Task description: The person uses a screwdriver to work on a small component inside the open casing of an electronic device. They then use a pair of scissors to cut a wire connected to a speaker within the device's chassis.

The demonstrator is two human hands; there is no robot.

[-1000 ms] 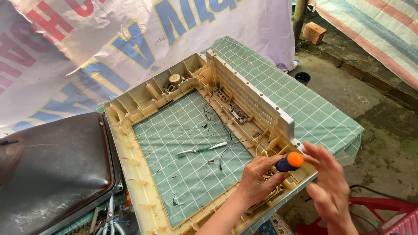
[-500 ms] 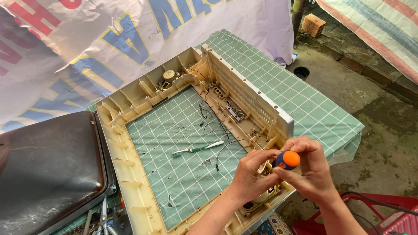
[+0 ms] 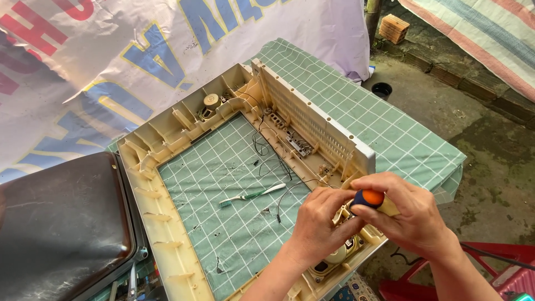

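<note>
Hands met over the near right corner of the cream plastic frame (image 3: 150,206), an old television front shell lying face down on the green checked cloth (image 3: 390,134). The right hand (image 3: 409,214) was closed around the screwdriver (image 3: 370,199), whose blue and orange handle end showed between thumb and fingers. The left hand (image 3: 320,226) was curled just beside it, fingertips touching the handle; the shaft and tip were hidden under the hands. Just below the hands a round speaker (image 3: 334,259) sat in that corner of the frame. Inside the frame's opening a green and white toothbrush (image 3: 253,195) lay on the cloth, near thin black wires (image 3: 267,150). A second speaker (image 3: 210,102) sat at the frame's far corner. Left of the frame rested a dark picture tube (image 3: 61,223).
</note>
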